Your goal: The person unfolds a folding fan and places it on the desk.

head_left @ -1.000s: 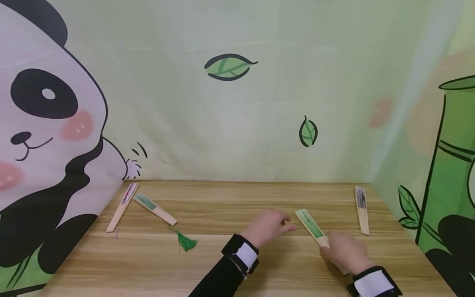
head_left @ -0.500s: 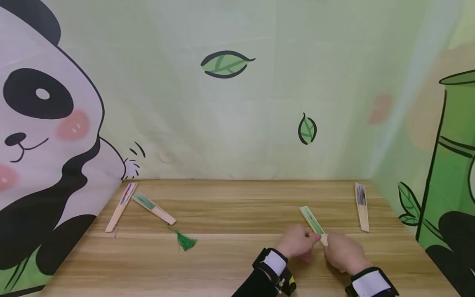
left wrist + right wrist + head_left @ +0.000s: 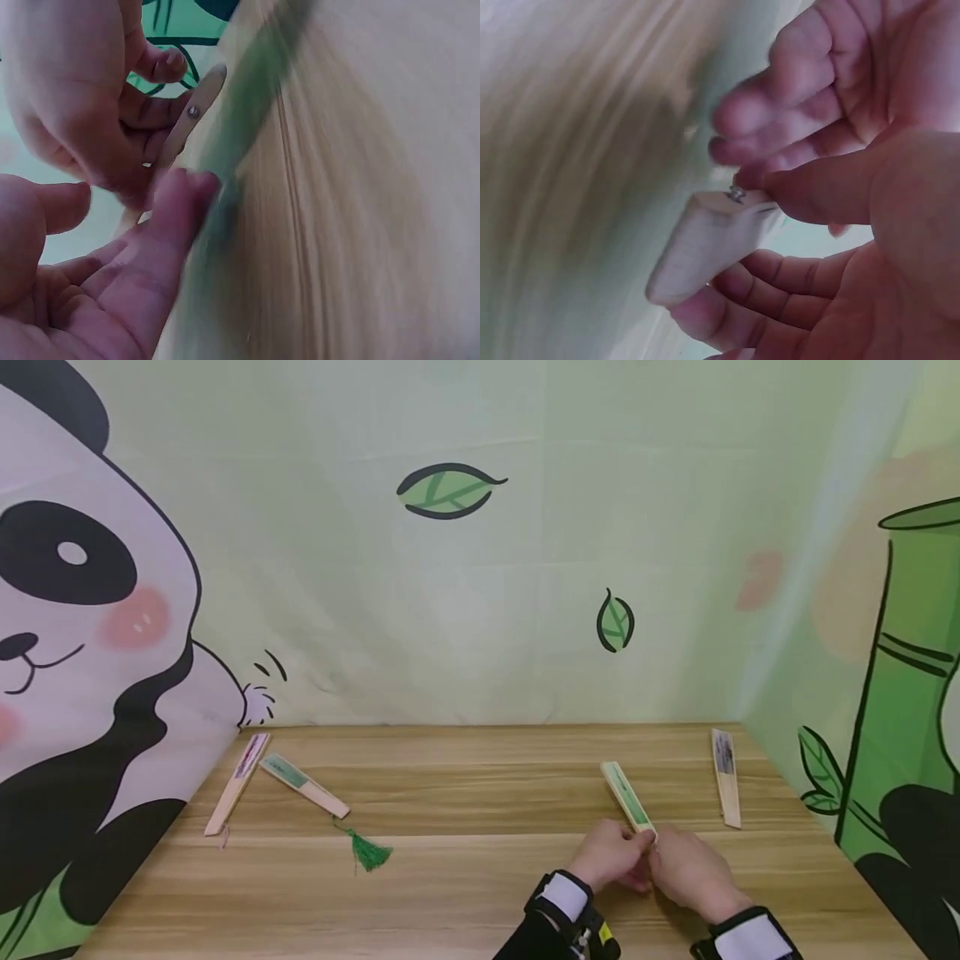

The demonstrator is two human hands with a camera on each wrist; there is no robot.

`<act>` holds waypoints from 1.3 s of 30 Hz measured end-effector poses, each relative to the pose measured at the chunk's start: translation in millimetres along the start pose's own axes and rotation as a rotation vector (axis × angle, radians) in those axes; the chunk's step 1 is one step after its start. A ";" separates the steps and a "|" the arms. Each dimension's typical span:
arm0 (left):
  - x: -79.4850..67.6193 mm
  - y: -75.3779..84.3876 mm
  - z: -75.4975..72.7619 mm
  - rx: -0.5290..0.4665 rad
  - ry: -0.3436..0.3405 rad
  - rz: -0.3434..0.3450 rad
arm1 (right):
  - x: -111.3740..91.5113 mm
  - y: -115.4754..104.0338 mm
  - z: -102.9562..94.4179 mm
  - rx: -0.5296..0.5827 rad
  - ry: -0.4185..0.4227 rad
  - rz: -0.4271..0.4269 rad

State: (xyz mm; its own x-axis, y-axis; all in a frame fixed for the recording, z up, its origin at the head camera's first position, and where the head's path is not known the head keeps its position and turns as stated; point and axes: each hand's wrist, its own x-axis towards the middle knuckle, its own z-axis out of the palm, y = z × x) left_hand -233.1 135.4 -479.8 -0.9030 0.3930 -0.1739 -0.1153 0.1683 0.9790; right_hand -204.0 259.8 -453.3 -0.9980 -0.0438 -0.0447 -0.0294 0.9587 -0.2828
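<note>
In the head view a folded hand fan [image 3: 628,797] with a green leaf strip slants away above both hands, its upper end pointing up and left. My right hand [image 3: 693,870] grips its bare wooden lower end, mostly covered there. The right wrist view shows that pale wooden end [image 3: 712,236] and its metal rivet between the right thumb and fingers. My left hand [image 3: 611,853] meets the right one and pinches the fan's side with its fingertips, just where the green strip begins. In the left wrist view the green part [image 3: 247,105] is blurred beside the left fingertips [image 3: 196,184].
Three other folded fans lie on the wooden table [image 3: 465,893]: one with a purplish strip [image 3: 238,783] at left, a green one [image 3: 306,785] beside it with a green tassel [image 3: 370,852], and a dark-printed one [image 3: 725,778] at right. Printed cloth [image 3: 480,643] walls the back.
My left hand has come right and down from beside the fan to meet it at the right hand. The fan has tilted a little more upright. The other fans lie as before.
</note>
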 end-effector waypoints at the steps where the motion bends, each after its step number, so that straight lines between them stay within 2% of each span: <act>1: 0.1 -1.2 0.5 -0.034 -0.002 0.007 | 0.2 -1.0 -0.4 -0.001 0.004 0.000; 10: 1.3 -1.8 -2.9 -0.131 0.039 0.058 | -1.1 -10.7 -6.8 -0.008 0.039 -0.015; 17: 2.5 2.9 -15.0 -0.170 0.109 0.101 | -4.1 -25.0 -12.2 0.057 0.111 -0.050; 20: 0.8 7.3 -24.1 -0.140 0.138 0.118 | -3.0 -34.0 -13.7 0.086 0.132 -0.069; 26: -7.7 20.0 -52.7 -0.093 0.174 0.132 | 3.3 -60.2 -18.6 0.196 0.146 -0.070; 33: -21.0 31.4 -101.9 -0.078 0.170 0.170 | 16.9 -98.0 -23.5 0.373 0.126 -0.064; 36: -30.5 37.2 -123.2 -0.074 0.164 0.182 | 20.9 -113.0 -25.7 0.472 0.088 -0.072; 39: -41.7 43.1 -143.3 -0.086 0.167 0.196 | 24.6 -127.2 -27.5 0.650 0.008 -0.085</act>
State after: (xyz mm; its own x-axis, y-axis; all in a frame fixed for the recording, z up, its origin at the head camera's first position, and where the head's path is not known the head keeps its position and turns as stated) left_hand -259.8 -3.2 -415.1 -0.9665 0.2543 0.0331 0.0405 0.0239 0.9989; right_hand -226.3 144.6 -392.1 -0.9942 -0.1073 0.0093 -0.0709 0.5869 -0.8065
